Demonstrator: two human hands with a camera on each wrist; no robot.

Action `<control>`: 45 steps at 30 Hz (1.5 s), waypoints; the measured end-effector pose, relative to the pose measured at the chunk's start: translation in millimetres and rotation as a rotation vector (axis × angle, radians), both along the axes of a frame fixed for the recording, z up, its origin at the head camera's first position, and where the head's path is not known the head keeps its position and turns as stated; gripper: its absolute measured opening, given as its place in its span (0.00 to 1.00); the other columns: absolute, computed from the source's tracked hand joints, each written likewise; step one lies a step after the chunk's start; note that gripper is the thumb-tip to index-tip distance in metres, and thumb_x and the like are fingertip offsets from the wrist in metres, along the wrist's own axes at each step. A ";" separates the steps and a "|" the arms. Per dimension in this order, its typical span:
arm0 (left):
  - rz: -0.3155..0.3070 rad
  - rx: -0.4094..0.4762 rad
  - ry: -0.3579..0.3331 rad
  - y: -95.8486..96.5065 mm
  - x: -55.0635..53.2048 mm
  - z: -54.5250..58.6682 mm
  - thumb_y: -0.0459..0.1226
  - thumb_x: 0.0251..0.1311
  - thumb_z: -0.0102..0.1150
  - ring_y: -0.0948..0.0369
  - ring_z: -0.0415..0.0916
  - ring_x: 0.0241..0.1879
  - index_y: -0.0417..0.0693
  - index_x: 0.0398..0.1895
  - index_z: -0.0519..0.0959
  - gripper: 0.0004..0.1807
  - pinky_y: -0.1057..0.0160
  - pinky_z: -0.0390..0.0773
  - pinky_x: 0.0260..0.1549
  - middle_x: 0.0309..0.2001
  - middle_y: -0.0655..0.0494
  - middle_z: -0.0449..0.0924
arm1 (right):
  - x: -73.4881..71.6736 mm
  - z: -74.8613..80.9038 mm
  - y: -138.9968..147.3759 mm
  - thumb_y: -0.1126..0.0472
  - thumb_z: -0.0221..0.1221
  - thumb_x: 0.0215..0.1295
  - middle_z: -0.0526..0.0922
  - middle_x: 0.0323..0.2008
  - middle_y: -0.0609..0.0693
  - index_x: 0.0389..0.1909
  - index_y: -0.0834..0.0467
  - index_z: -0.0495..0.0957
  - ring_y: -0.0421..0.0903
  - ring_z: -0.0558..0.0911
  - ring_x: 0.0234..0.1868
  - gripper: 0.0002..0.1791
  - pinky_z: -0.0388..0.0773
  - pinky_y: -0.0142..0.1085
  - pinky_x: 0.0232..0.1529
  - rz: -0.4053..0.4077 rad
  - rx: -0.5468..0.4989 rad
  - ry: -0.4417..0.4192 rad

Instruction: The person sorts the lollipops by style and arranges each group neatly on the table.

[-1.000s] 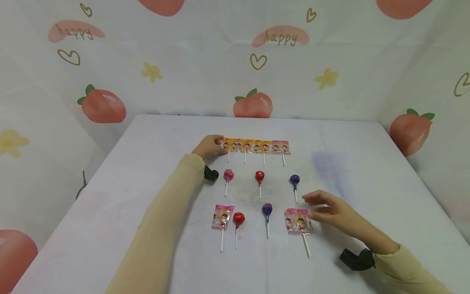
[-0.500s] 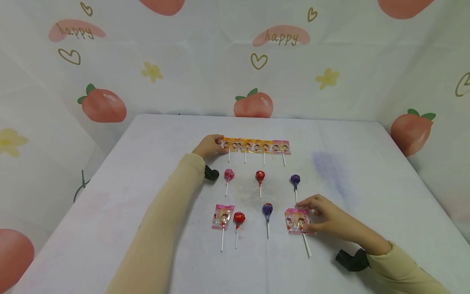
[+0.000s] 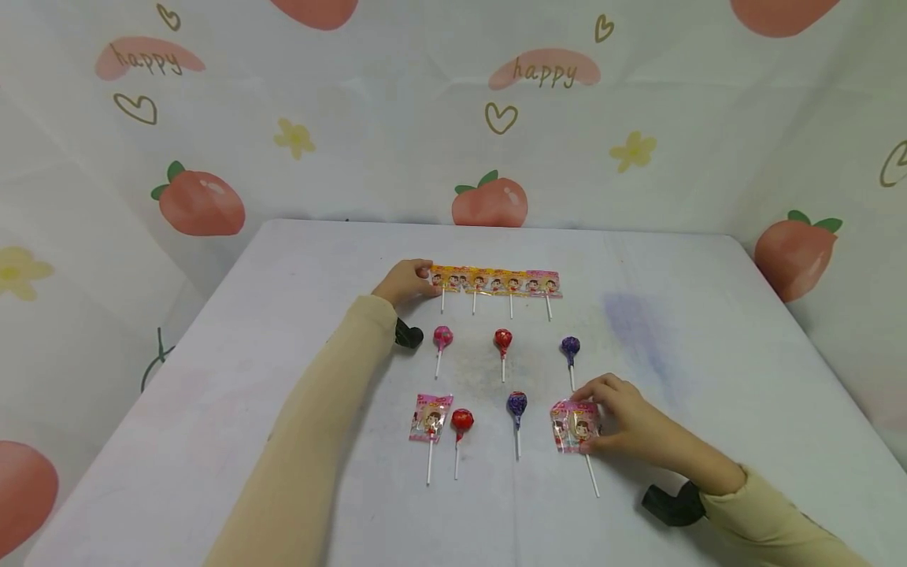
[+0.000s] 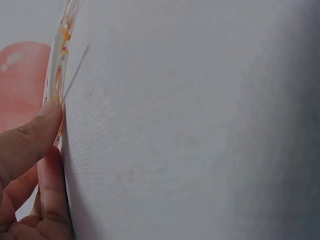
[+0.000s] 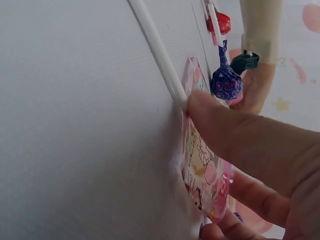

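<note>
At the left end of the far row, my left hand (image 3: 404, 283) pinches the edge of a yellow-wrapped lollipop (image 3: 445, 278). The left wrist view has the thumb (image 4: 37, 137) on its clear wrapper. My right hand (image 3: 634, 421) grips a flat pink-wrapped lollipop (image 3: 570, 425) at the front right, thumb at the wrapper's lower edge and fingers at its top. Its white stick (image 5: 160, 55) points toward the front. Just behind the right fingertips lies a purple round lollipop (image 3: 570, 346); another purple lollipop (image 3: 517, 404) is to their left.
The far row continues with more yellow wrappers (image 3: 496, 281) and a pink one (image 3: 543, 283). A pink round lollipop (image 3: 442, 337) and a red one (image 3: 503, 339) form the middle row. Front left are a pink-wrapped lollipop (image 3: 430, 417) and a red one (image 3: 462, 420).
My right hand has moved left onto the pink-wrapped lollipop and its fingers have closed on the wrapper, which has shifted slightly. My left hand stays at the far row.
</note>
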State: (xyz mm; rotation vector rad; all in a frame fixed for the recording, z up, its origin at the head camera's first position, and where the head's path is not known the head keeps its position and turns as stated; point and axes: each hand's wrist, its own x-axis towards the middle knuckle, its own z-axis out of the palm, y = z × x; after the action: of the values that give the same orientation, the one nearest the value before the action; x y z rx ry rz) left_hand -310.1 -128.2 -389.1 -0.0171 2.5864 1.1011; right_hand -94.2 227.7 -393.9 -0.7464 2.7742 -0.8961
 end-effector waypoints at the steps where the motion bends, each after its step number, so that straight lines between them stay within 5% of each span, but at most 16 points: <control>1: 0.001 0.000 -0.002 0.1 0.1 -0.1 0.39 0.58 0.67 0.53 0.64 0.55 0.50 0.71 0.64 0.38 0.53 0.62 0.64 0.57 0.48 0.71 | -0.2 0.1 -0.1 0.52 0.76 0.43 0.75 0.48 0.50 0.46 0.55 0.77 0.52 0.73 0.50 0.29 0.72 0.51 0.51 0.000 -0.001 0.005; 7: 0.013 -0.002 -0.018 0.9 0.5 0.0 0.39 0.58 0.66 0.54 0.63 0.56 0.51 0.72 0.64 0.37 0.53 0.62 0.64 0.57 0.49 0.70 | -1.9 2.6 -0.5 0.54 0.74 0.47 0.77 0.42 0.46 0.44 0.58 0.75 0.41 0.74 0.42 0.26 0.74 0.35 0.43 -0.014 -0.037 -0.067; 13: 0.018 0.006 -0.024 1.0 0.5 0.5 0.39 0.58 0.66 0.53 0.63 0.56 0.51 0.71 0.64 0.37 0.53 0.62 0.64 0.56 0.49 0.70 | -3.4 6.1 -1.3 0.56 0.73 0.49 0.79 0.39 0.45 0.46 0.57 0.74 0.40 0.77 0.39 0.25 0.76 0.32 0.39 -0.050 -0.053 -0.160; 22: -0.013 0.006 0.028 -0.4 1.8 0.7 0.39 0.57 0.67 0.53 0.65 0.55 0.48 0.71 0.64 0.37 0.53 0.62 0.64 0.58 0.48 0.71 | -8.0 12.3 -3.1 0.58 0.71 0.52 0.80 0.40 0.47 0.49 0.58 0.73 0.37 0.77 0.37 0.24 0.77 0.31 0.36 -0.015 -0.092 -0.159; 33: -0.006 0.001 0.011 0.3 1.9 1.0 0.39 0.58 0.67 0.54 0.64 0.54 0.49 0.71 0.64 0.37 0.54 0.63 0.63 0.57 0.48 0.71 | -14.1 23.6 -6.3 0.62 0.69 0.55 0.82 0.40 0.48 0.49 0.54 0.74 0.42 0.81 0.39 0.21 0.79 0.31 0.34 -0.038 -0.171 -0.144; 39: -0.011 -0.012 0.012 -0.7 0.5 0.2 0.40 0.58 0.66 0.54 0.64 0.54 0.49 0.71 0.64 0.37 0.54 0.63 0.62 0.57 0.49 0.71 | -20.1 40.6 -7.8 0.59 0.68 0.56 0.81 0.41 0.49 0.53 0.52 0.76 0.48 0.81 0.43 0.23 0.79 0.33 0.32 -0.078 -0.171 -0.125; 45: -0.012 -0.021 0.005 -0.5 0.0 0.5 0.41 0.58 0.66 0.54 0.64 0.54 0.50 0.72 0.63 0.38 0.54 0.63 0.63 0.56 0.49 0.71 | -41.2 61.2 -0.6 0.57 0.67 0.58 0.82 0.41 0.54 0.59 0.54 0.75 0.41 0.82 0.41 0.27 0.81 0.31 0.35 -0.133 -0.217 -0.108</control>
State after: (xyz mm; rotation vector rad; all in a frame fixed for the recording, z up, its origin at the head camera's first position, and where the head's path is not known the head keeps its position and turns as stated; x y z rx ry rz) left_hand -310.1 -128.7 -388.7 -0.0032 2.5996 1.0706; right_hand -135.4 227.0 -332.7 -0.5276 2.6860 -1.2388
